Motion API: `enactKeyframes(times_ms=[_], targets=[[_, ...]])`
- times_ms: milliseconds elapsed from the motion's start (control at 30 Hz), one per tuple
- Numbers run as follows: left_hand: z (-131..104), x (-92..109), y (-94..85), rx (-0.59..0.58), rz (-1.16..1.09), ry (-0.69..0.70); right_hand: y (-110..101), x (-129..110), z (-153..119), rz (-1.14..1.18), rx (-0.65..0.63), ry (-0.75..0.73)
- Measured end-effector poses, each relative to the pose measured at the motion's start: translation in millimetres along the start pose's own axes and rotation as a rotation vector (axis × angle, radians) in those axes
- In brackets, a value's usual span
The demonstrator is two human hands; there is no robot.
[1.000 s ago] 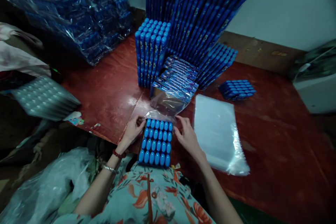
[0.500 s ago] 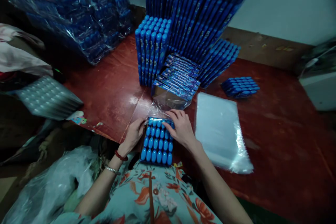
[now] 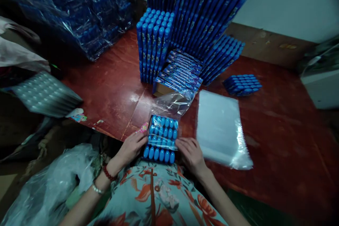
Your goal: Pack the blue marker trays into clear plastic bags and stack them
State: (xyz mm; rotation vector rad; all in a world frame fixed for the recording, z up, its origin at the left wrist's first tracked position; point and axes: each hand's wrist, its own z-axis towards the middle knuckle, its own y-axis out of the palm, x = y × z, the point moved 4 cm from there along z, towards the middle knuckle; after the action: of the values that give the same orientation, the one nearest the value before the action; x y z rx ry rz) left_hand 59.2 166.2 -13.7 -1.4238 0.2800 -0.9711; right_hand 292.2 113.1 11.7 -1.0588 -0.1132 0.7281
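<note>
A block of blue bottle-shaped tubes with rounded tops (image 3: 159, 155) stands at the table's front edge, against my body. A clear plastic bag (image 3: 173, 103) covers its far rows, its open edge lying across the block, and the nearest row is bare. My left hand (image 3: 134, 145) pinches the bag's edge at the block's left side. On the right side, my right hand (image 3: 191, 152) grips the same edge with thumb and fingers. The bag's far end lies loose and crumpled toward a box of printed blue cards (image 3: 180, 74).
A stack of flat clear bags (image 3: 218, 125) lies to the right. Tall blue stacks (image 3: 203, 10) rise behind, beside an upright bundle (image 3: 153, 44). A small blue block (image 3: 242, 84) sits farther right. Plastic-wrapped packs (image 3: 90, 10) stand back left; a pale tray-like block (image 3: 47, 93) overhangs the left edge.
Both hands have moved toward my body, drawing the bag from the block's far end over most of its rows. The bag's far part has spread out flatter.
</note>
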Motion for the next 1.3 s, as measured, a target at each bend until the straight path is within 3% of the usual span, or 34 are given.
enactKeyframes(times_ms=[167,267,333,433,567,667,733,867,967,1033,1133,1233,1300], targets=[[-50.8,27.8,-3.5,-0.017,0.064,0.133,-5.6,-30.9,-42.5,0.249,-0.152,0.135],[-74.8,36.2,4.5,-0.116,0.036,0.163,2.3,-37.9,-62.8,0.325,-0.278,0.249],[-83.1,36.7,12.1,-0.179,0.04,0.149,8.2,-40.1,-70.7,0.299,-0.345,0.239],[-79.5,30.7,21.9,-0.198,0.112,0.018,14.3,-36.6,-70.9,0.13,-0.352,0.193],[-57.6,20.4,25.8,-0.205,0.181,-0.231,19.8,-29.1,-53.1,-0.115,-0.319,0.15],[-42.5,18.4,19.8,-0.336,0.126,-0.2,15.6,-28.8,-28.9,-0.076,-0.313,0.075],[-34.4,17.3,3.2,-0.366,0.089,-0.137,3.1,-28.2,-7.5,-0.039,-0.286,0.015],[-10.2,16.8,-65.4,-0.172,0.049,-0.033,-40.4,-19.8,45.1,-0.008,-0.148,-0.07],[19.0,16.3,-126.2,0.078,0.164,-0.013,-72.6,-8.2,86.1,-0.023,0.093,-0.046],[40.6,12.5,-154.4,0.219,0.219,-0.039,-83.0,0.8,110.4,0.0,0.262,0.036],[69.1,-1.6,-169.3,0.386,0.045,-0.121,-76.6,18.9,140.2,0.26,0.45,0.261],[86.5,-22.3,-160.3,0.589,-0.434,-0.251,-52.4,40.6,160.3,0.706,0.54,0.528],[92.1,-32.4,-148.1,0.708,-0.768,-0.334,-39.1,50.8,169.5,0.907,0.565,0.628]])
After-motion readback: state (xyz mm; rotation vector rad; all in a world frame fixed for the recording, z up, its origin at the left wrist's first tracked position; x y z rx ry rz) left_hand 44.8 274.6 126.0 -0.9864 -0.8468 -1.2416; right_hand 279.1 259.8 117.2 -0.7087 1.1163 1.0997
